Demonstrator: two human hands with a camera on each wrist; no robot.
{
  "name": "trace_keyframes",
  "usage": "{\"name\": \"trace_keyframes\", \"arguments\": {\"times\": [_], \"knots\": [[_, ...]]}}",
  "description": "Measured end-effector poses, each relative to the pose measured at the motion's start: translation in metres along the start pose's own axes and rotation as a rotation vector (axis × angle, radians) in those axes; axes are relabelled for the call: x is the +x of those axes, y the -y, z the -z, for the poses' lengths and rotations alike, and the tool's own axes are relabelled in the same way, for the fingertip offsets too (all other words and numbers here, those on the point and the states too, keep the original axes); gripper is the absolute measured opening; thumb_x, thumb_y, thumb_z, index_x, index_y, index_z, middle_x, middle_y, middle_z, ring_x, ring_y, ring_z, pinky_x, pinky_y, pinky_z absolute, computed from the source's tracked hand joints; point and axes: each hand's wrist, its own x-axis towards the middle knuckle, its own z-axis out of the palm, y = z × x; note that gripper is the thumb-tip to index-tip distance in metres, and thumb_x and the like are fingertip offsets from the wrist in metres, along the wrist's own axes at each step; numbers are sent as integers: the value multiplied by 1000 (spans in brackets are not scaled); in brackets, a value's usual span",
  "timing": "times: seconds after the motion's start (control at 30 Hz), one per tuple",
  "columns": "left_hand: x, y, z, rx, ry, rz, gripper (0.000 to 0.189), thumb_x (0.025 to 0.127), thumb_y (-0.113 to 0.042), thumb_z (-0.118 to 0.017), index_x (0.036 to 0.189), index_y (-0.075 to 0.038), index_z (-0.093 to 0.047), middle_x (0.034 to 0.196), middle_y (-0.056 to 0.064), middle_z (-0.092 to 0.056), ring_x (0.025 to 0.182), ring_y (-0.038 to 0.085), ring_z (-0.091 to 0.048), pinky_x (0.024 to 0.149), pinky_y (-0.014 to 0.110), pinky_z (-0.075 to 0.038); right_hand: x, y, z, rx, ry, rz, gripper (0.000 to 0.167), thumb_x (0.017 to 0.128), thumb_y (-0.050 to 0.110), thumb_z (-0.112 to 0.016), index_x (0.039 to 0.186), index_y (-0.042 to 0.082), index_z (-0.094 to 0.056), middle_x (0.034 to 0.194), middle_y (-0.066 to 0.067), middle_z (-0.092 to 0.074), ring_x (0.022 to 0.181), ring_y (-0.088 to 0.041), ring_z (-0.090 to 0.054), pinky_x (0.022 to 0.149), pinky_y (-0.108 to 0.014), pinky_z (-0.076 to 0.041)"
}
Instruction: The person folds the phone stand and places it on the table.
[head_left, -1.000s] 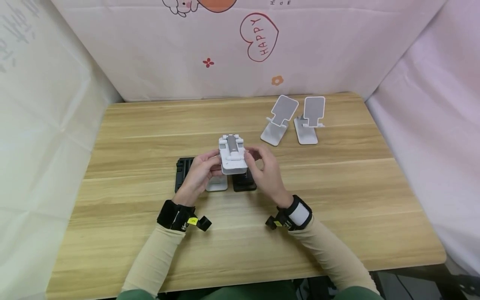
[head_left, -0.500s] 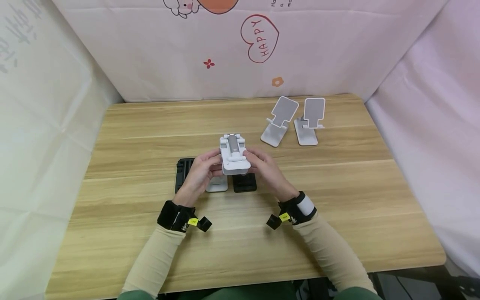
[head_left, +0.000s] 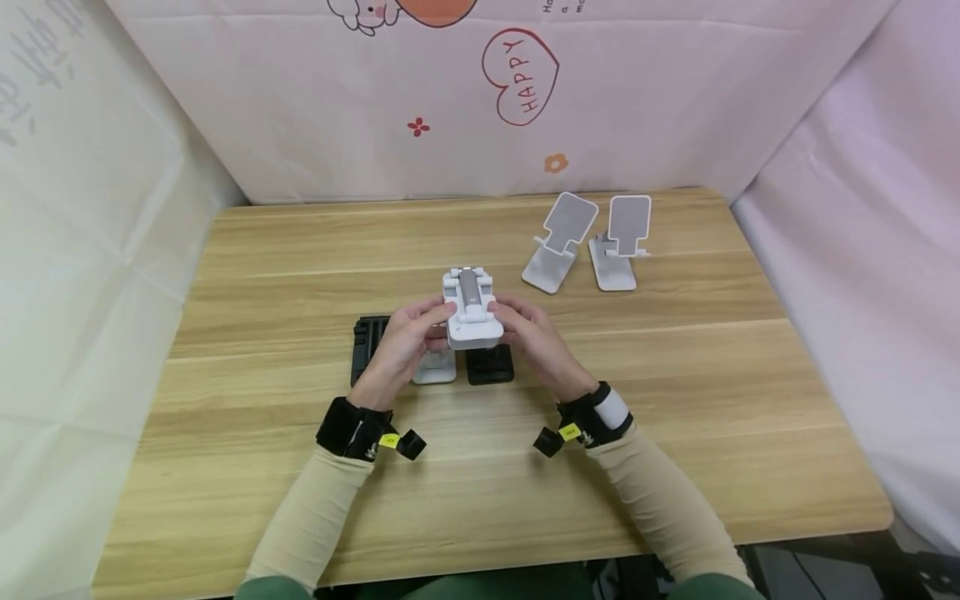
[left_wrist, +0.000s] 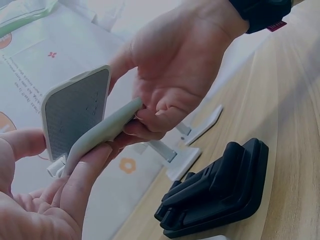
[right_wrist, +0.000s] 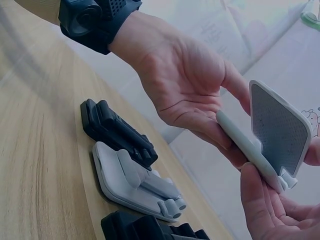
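the white folding stand [head_left: 476, 335] is pinched at its long edges between the bent fingers of left hand [head_left: 401, 346] and right hand [head_left: 542, 348], its long axis pointing forward between them, neither nearer.

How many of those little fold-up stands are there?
6: a held stand between left hand and right hand; two unfolded stands, back right; three folded stands nearer the front, partly covered.
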Motion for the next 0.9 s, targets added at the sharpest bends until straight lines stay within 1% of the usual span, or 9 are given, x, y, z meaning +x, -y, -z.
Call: {"name": "trace_keyframes", "arguments": {"times": [0.2, 0.37, 0.47, 0.67, 0.77, 0.9], "knots": [[1, 2, 1, -14, 12, -14, 48, 103, -15, -63, 145, 5, -52, 116, 11, -72, 87, 13, -74, 72, 23, -61, 0, 0, 0, 18, -9, -5, 50, 108, 29, -53, 148, 0, -48, 138, -17, -58, 113, -20, -60, 94, -27, -53], [1, 4, 1, -23, 23, -26, 46, 102, -11, -63, 144, 6, -53, 113, 10, -74, 87, 13, -75, 71, 22, -61, 1, -3, -1, 28, -23, 1, 47, 107, 24, -56, 145, -2, -50, 128, -13, -62, 106, -17, -63, 89, -25, -54], [1, 4, 1, -19, 28, -32, 45, 102, -10, -63, 143, 6, -54, 115, 14, -74, 87, 13, -75, 71, 22, -62, 2, -5, 0, 24, -24, 4, 45, 106, 21, -57, 144, -3, -51, 121, -9, -67, 101, -15, -65, 86, -25, -55], [3, 6, 1, -3, 39, -41, 44, 103, -7, -61, 144, 8, -52, 128, 26, -68, 89, 13, -76, 74, 24, -62, 3, -8, 0, 19, -30, 14, 42, 105, 16, -59, 141, -5, -52, 107, -2, -72, 93, -13, -67, 80, -24, -57], [3, 7, 0, 4, 34, -35, 44, 104, -7, -60, 144, 8, -52, 130, 28, -67, 89, 12, -76, 74, 23, -62, 4, -9, 1, 12, -31, 18, 42, 105, 15, -59, 141, -5, -52, 105, -2, -71, 93, -14, -67, 79, -23, -57], [4, 7, 0, 12, 30, -19, 45, 104, -9, -60, 146, 7, -51, 131, 28, -66, 89, 12, -75, 74, 23, -62, 5, -10, 2, -1, -40, 7, 43, 105, 17, -59, 142, -3, -52, 111, -6, -71, 96, -15, -67, 81, -24, -57]]}}
